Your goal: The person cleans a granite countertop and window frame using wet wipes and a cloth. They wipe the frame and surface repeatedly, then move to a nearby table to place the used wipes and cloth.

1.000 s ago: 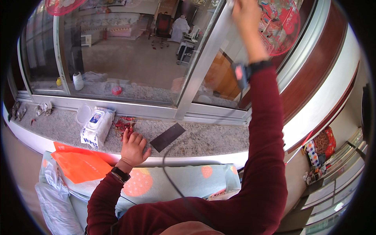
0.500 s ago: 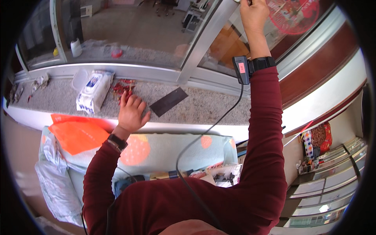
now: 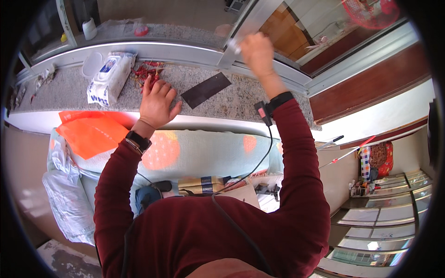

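My left hand (image 3: 158,102) rests on the granite window sill (image 3: 250,95), fingers apart, its fingertips at a small pile of dried red chilies (image 3: 147,74). Whether it touches the chilies I cannot tell. A white pack of wipes (image 3: 111,78) lies just left of them, beside a round clear plastic lid (image 3: 92,64). To the right of that hand is a flat dark rectangular piece (image 3: 206,90). My right hand (image 3: 258,52), slightly blurred, is closed on a crumpled white wipe (image 3: 233,46), held against the silver window frame (image 3: 241,32).
Below the sill stands a sofa with a pale green cover (image 3: 208,150), with an orange bag (image 3: 92,139) on its left. A black cable (image 3: 265,162) hangs from my right wrist. Behind the glass are a white bottle (image 3: 89,29) and a red mesh basket (image 3: 373,13).
My right hand has come down and left from high on the window to the lower part of the frame. The left hand stays beside the chilies, while the whole view has tilted.
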Action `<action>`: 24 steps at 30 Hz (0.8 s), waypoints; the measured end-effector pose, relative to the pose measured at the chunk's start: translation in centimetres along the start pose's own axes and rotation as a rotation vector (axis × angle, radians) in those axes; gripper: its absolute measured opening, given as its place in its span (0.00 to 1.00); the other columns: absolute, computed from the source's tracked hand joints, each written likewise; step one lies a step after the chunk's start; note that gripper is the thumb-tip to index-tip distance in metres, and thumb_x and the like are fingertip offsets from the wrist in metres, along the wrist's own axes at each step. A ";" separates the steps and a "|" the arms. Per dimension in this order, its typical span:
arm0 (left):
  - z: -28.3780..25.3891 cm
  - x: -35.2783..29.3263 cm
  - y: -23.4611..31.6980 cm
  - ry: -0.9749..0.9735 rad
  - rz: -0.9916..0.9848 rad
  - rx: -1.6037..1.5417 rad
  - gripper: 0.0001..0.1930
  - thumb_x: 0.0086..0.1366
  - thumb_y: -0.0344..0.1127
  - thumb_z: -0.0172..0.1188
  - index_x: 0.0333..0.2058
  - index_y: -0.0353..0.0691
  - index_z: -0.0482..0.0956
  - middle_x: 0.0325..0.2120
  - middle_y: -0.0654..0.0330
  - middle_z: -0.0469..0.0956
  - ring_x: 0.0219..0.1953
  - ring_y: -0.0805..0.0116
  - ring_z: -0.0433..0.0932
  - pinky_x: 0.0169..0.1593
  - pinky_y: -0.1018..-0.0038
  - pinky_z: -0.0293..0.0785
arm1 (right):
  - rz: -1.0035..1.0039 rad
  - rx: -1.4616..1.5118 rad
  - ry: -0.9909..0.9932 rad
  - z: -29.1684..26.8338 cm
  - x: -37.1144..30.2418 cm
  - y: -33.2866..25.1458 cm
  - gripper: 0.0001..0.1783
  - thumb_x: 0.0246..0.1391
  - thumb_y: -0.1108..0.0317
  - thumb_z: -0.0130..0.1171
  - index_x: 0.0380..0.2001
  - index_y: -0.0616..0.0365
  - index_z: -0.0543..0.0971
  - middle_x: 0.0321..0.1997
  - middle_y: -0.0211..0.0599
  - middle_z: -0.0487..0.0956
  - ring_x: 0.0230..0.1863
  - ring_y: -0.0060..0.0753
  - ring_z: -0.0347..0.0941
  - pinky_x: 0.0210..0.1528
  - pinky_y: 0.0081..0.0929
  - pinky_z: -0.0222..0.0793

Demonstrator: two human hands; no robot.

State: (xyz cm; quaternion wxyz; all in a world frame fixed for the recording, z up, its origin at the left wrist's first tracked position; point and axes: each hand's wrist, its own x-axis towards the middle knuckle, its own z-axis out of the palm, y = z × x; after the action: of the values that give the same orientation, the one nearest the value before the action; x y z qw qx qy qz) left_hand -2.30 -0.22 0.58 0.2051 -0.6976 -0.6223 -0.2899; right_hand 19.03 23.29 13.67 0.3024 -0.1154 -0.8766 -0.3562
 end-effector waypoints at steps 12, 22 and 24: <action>0.0 -0.1 -0.3 -0.012 -0.014 -0.005 0.17 0.55 0.49 0.58 0.36 0.42 0.76 0.41 0.60 0.75 0.53 0.59 0.69 0.66 0.47 0.46 | -0.092 0.246 -0.193 5.1 -3.4 -4.8 0.05 0.43 0.73 0.55 0.27 0.51 0.75 0.29 0.34 0.70 0.29 0.36 0.76 0.26 0.34 0.73; 0.4 -0.5 -0.6 0.002 -0.034 -0.037 0.17 0.55 0.50 0.57 0.34 0.42 0.77 0.41 0.58 0.76 0.54 0.58 0.68 0.66 0.47 0.46 | -0.273 0.298 -0.303 8.8 3.0 -10.8 0.03 0.45 0.72 0.54 0.25 0.57 0.75 0.28 0.38 0.74 0.26 0.38 0.78 0.25 0.35 0.76; 0.4 -0.5 -0.6 0.004 -0.034 -0.037 0.17 0.55 0.50 0.57 0.34 0.42 0.77 0.41 0.58 0.76 0.54 0.58 0.68 0.66 0.47 0.47 | -0.310 0.327 -0.215 10.7 6.6 -13.9 0.04 0.46 0.72 0.54 0.27 0.59 0.76 0.29 0.41 0.77 0.28 0.39 0.80 0.26 0.36 0.77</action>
State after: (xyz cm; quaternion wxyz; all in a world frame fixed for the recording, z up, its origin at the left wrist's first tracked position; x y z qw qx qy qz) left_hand -2.86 -0.30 -0.08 0.1884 -0.6901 -0.6282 -0.3059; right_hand 3.21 20.63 3.97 0.1639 0.0335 -0.9569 -0.2373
